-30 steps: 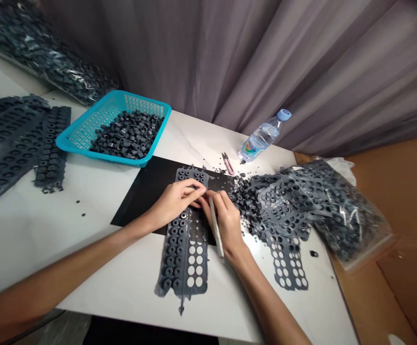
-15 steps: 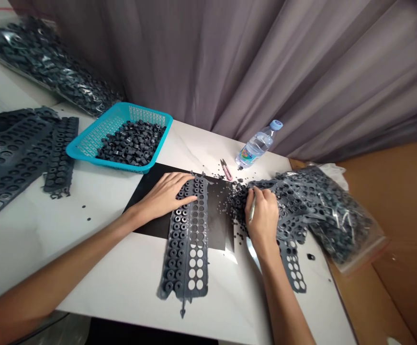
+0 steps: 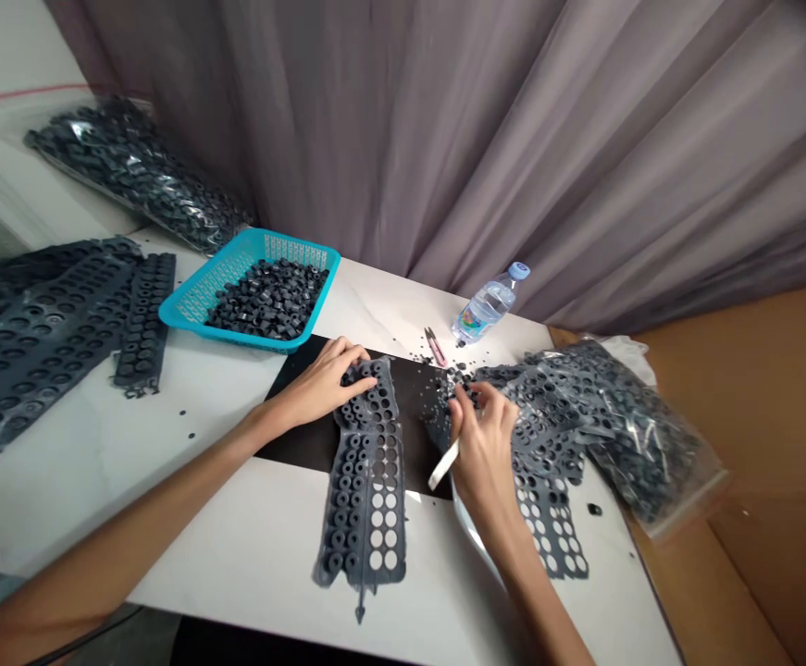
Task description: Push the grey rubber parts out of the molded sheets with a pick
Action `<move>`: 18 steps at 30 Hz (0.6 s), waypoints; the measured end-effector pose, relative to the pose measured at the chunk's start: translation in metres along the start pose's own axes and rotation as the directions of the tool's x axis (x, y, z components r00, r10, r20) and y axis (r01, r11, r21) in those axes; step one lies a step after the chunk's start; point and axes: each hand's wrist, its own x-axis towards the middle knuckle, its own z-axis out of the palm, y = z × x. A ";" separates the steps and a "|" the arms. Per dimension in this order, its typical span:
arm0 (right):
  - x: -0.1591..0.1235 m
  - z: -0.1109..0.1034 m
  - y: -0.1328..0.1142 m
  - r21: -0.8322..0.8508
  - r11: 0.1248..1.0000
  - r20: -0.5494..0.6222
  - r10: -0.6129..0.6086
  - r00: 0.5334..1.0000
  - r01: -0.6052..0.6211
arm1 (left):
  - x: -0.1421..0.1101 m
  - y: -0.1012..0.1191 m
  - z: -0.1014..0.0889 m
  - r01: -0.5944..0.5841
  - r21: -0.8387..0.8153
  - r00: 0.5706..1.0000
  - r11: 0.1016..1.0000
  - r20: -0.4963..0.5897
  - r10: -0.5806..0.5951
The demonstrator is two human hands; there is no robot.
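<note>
A dark grey rubber sheet (image 3: 367, 490) full of small rings lies along a black mat (image 3: 305, 435) on the white table; part of its lower right shows empty round holes. My left hand (image 3: 323, 381) rests on the sheet's upper left end, fingers curled over its edge. My right hand (image 3: 484, 439) is closed on a thin white stick tool (image 3: 442, 465) and hovers over the pile of loose black rings (image 3: 454, 393) just right of the sheet.
A teal basket (image 3: 198, 296) with black rings stands at the back left. Stacked rubber sheets (image 3: 34, 333) lie far left. Emptied sheets (image 3: 555, 527) and a clear bag of scrap (image 3: 645, 444) are on the right. A water bottle (image 3: 486, 305) and pink snips (image 3: 436, 347) lie behind.
My right hand left the sheet's top, went right to the loose ring pile and now turns back over it with the stick pointing down-left. My left hand's fingers went from flat to curled.
</note>
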 end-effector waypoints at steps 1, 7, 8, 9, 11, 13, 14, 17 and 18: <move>-0.010 -0.001 -0.009 0.085 0.996 0.078 -0.041 0.996 0.035 | -0.001 0.002 -0.003 0.007 -0.045 1.000 0.999 -0.002 -0.007; -0.064 -0.009 -0.046 0.274 0.958 0.330 -0.016 0.944 -0.079 | -0.001 0.021 -0.032 0.075 -0.236 0.997 0.969 0.041 -0.067; -0.068 -0.011 -0.049 0.302 0.947 0.346 -0.001 0.938 -0.110 | -0.001 0.024 -0.037 0.083 -0.264 0.997 0.961 0.026 -0.079; -0.070 -0.012 -0.051 0.336 0.932 0.353 0.007 0.936 -0.134 | 0.000 0.026 -0.041 0.082 -0.287 0.996 0.954 -0.006 -0.087; -0.067 -0.015 -0.053 0.417 0.891 0.382 0.006 0.924 -0.178 | 0.000 0.028 -0.049 0.069 -0.324 0.992 0.943 -0.082 -0.100; -0.057 -0.021 -0.049 0.486 0.840 0.424 0.013 0.906 -0.239 | -0.002 0.028 -0.054 0.096 -0.379 0.981 0.920 -0.120 -0.151; -0.049 -0.026 -0.045 0.512 0.813 0.452 0.019 0.892 -0.277 | -0.004 0.026 -0.057 0.134 -0.418 0.973 0.899 -0.115 -0.198; -0.011 -0.047 -0.024 0.530 0.786 0.468 0.041 0.883 -0.317 | -0.021 0.020 -0.064 0.287 -0.536 0.945 0.794 0.021 -0.327; 0.007 -0.055 -0.015 0.514 0.803 0.463 0.036 0.886 -0.301 | -0.029 0.017 -0.066 0.335 -0.557 0.933 0.760 0.083 -0.351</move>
